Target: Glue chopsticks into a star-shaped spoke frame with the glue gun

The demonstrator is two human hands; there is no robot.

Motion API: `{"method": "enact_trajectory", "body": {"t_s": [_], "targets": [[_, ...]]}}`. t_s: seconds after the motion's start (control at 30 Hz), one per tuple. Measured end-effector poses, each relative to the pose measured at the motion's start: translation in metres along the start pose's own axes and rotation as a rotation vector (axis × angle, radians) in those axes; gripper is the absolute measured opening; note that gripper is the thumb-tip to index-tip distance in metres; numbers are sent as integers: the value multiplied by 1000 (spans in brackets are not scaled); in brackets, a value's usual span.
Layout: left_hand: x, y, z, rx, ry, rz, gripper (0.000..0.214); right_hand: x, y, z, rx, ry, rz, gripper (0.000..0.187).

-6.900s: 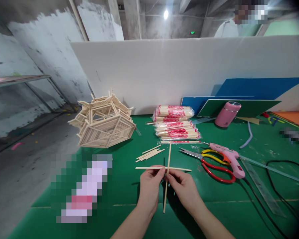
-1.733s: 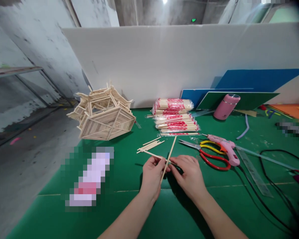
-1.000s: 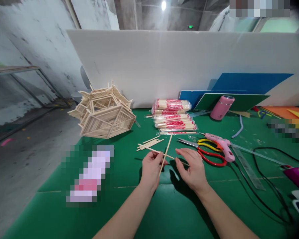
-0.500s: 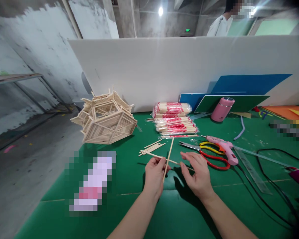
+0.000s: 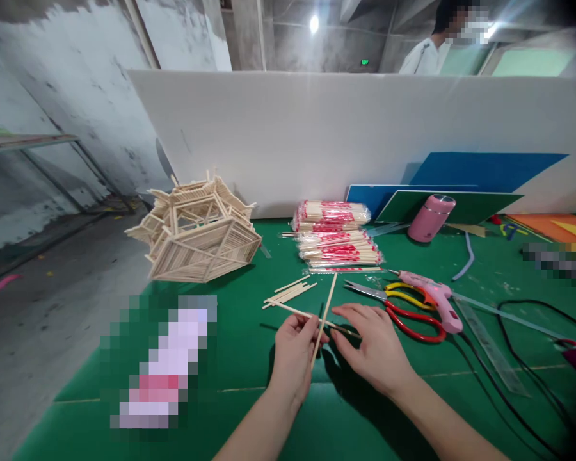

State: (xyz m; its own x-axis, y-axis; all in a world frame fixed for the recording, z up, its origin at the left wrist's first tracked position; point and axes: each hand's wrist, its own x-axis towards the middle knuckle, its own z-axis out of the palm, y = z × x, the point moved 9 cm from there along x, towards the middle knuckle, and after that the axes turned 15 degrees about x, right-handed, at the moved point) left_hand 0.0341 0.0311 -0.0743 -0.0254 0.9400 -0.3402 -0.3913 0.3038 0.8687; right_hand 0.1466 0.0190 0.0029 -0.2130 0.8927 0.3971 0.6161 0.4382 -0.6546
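Note:
My left hand [image 5: 295, 349] pinches two crossed wooden chopsticks near the point where they meet. One chopstick [image 5: 331, 296] stands steeply and leans away from me. The other chopstick [image 5: 290, 308] lies crosswise, its right part passing between the thumb and fingers of my right hand [image 5: 372, 342]. Those right fingers are apart, curved around the stick without a visible grip. Several short loose sticks [image 5: 292, 293] lie on the green table just beyond my left hand. Scissors [image 5: 403, 310] with red and yellow handles and a pink glue gun [image 5: 434, 294] rest right of my right hand.
A lattice structure of sticks [image 5: 204, 246] stands at the left on the green table [image 5: 249, 422]. Plastic-wrapped chopstick bundles [image 5: 338, 246] lie behind. Farther right are a pink bottle [image 5: 431, 219], a clear ruler [image 5: 492, 349] and a black cord [image 5: 502, 397]. A white board [image 5: 278, 141] closes the back.
My right hand has moved left along the crosswise chopstick, closer to the crossing. My left hand still holds both sticks. The camera view has shifted slightly.

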Motion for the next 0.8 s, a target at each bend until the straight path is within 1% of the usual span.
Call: {"method": "enact_trajectory", "body": {"t_s": [0.13,0.27,0.47,0.67,0.8], "targets": [[0,-4,3,2,-2,-20,18,-2,5,4,49,-8,-14,20],[-1,-5,4,12,1,-28,17,-5,9,7,98,-16,-40,18],[0,-10,5,34,-14,-65,18,-5,13,1,124,23,-76,15],[-2,-12,5,44,-17,-70,16,-6,14,2,149,-1,-70,13],[-2,-12,5,61,-18,-59,15,-6,10,2,150,-6,-101,14]]}}
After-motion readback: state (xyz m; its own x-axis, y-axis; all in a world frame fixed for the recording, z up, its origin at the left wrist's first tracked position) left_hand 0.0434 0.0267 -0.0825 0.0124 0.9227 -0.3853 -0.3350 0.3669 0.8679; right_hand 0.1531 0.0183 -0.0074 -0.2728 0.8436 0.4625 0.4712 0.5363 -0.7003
